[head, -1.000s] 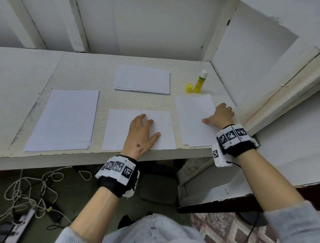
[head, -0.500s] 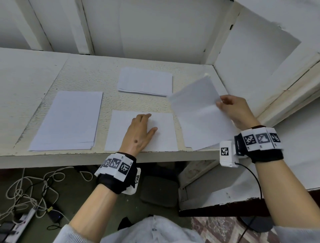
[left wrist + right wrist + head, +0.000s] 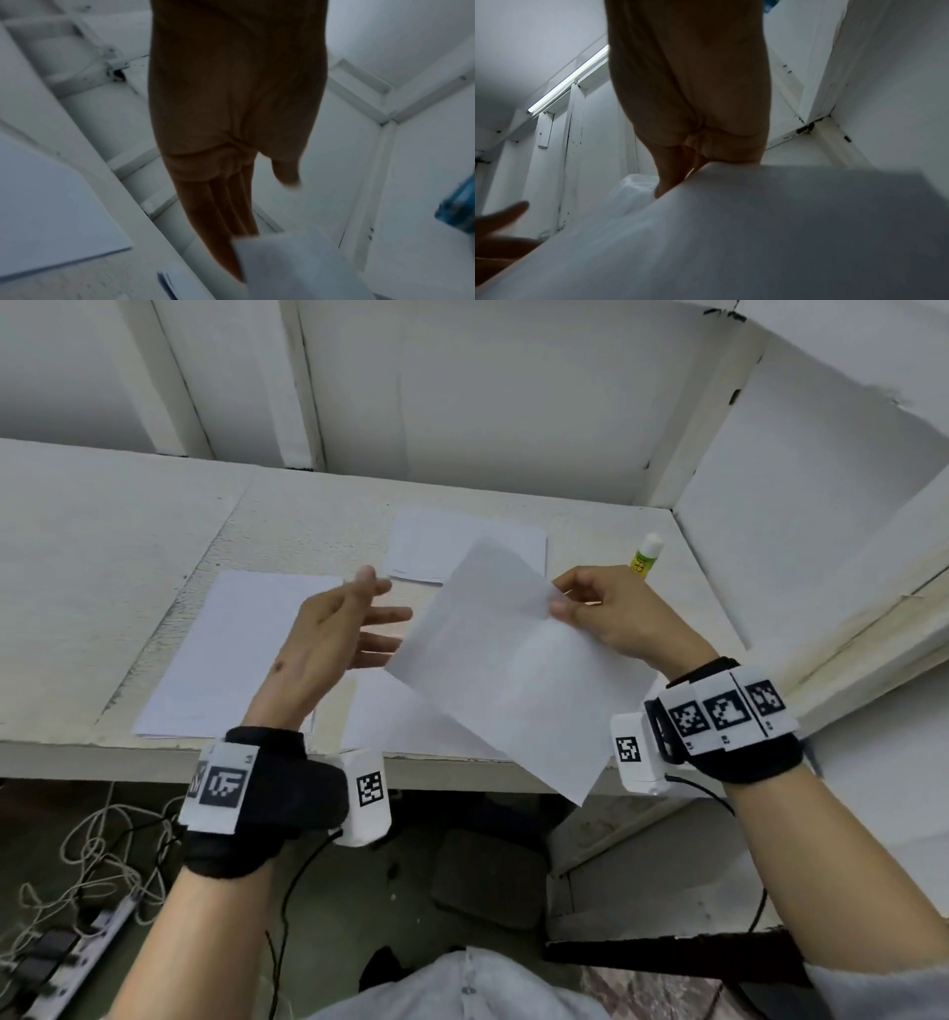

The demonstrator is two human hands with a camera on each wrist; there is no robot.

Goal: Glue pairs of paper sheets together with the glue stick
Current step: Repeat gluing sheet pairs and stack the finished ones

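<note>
Right hand (image 3: pixel 621 618) pinching one loose paper sheet (image 3: pixel 508 670) at its upper right edge, thumb on top, fingers behind; sheet lifted clear of the shelf (image 3: pixel 154 546), tilted, lower corner hanging past the shelf's front edge. Left hand (image 3: pixel 328 644) raised just beside the sheet's left edge, fingers straight and spread, holding nothing; whether the fingertips touch the sheet, cannot tell. Left wrist view: fingers (image 3: pixel 223 219) straight, reaching to the sheet's edge (image 3: pixel 295 263). Right wrist view: sheet (image 3: pixel 757 233) fills the lower frame, right hand (image 3: pixel 687 97) gripping its top edge.

Glue stick (image 3: pixel 646 555) upright on the shelf, well behind the right hand, cap off. Stack of paper (image 3: pixel 236 649) flat on the shelf, left of the left hand. Second smaller stack (image 3: pixel 426 541) behind the held sheet, partly hidden. More paper (image 3: pixel 390 716) flat on the shelf under the held sheet. Tangled cables (image 3: pixel 87 855) on the floor below the shelf.
</note>
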